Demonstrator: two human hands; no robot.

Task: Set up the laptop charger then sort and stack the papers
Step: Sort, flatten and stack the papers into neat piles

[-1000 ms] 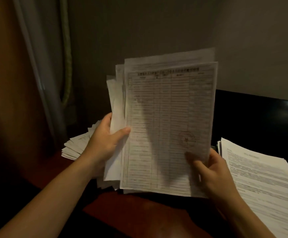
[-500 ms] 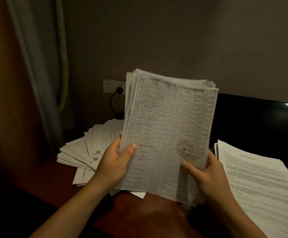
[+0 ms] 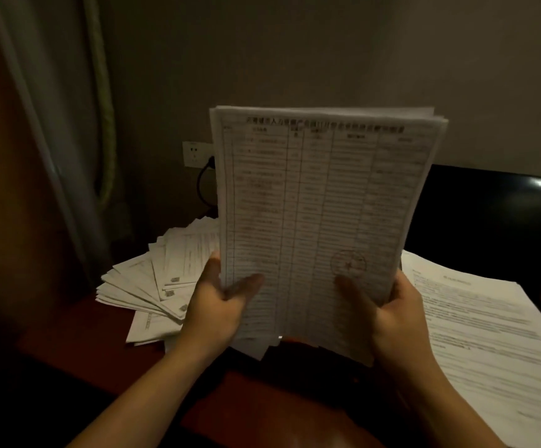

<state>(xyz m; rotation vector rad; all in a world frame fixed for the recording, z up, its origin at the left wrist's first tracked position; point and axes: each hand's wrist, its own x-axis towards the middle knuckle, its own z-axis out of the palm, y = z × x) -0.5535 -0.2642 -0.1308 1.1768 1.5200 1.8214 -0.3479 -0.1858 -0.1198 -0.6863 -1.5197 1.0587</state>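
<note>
Head view: left hand (image 3: 220,305) and right hand (image 3: 392,321) grip the lower sides of a white sheaf of printed table sheets (image 3: 321,205), held upright, bottom edge facing the reddish-brown desk (image 3: 262,409) below.

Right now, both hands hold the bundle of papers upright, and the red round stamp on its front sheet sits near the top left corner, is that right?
Not quite. The head view shows the red stamp near the lower right of the front sheet, just above the right hand. The left hand and right hand do hold the bundle of papers upright.
</note>
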